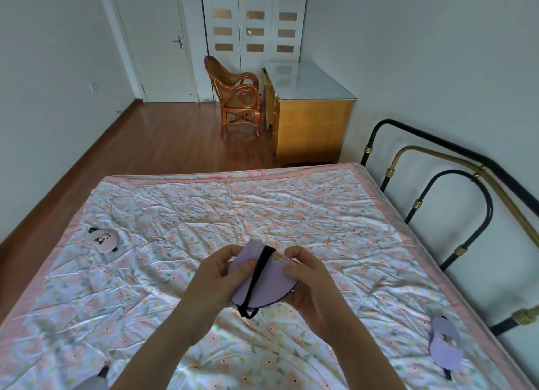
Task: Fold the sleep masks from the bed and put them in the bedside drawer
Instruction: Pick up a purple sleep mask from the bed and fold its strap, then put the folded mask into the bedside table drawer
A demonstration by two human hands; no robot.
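Both my hands hold a lilac sleep mask (269,284) above the middle of the bed. The mask is folded in half, and its black strap (258,276) runs across it and hangs in a loop below. My left hand (214,276) grips its left side, my right hand (303,279) its right edge. A pink sleep mask (104,240) with a panda print lies flat near the bed's left edge. Another lilac sleep mask (445,343) lies near the right edge. A grey mask-like item (92,382) shows at the bottom left, mostly cut off.
The bed (204,209) has a floral quilt with a pink border. A black and brass metal bed frame (455,191) stands on the right. Beyond the bed are a wooden cabinet (312,127) with a glass top, a rattan chair (236,95), a wardrobe and a door.
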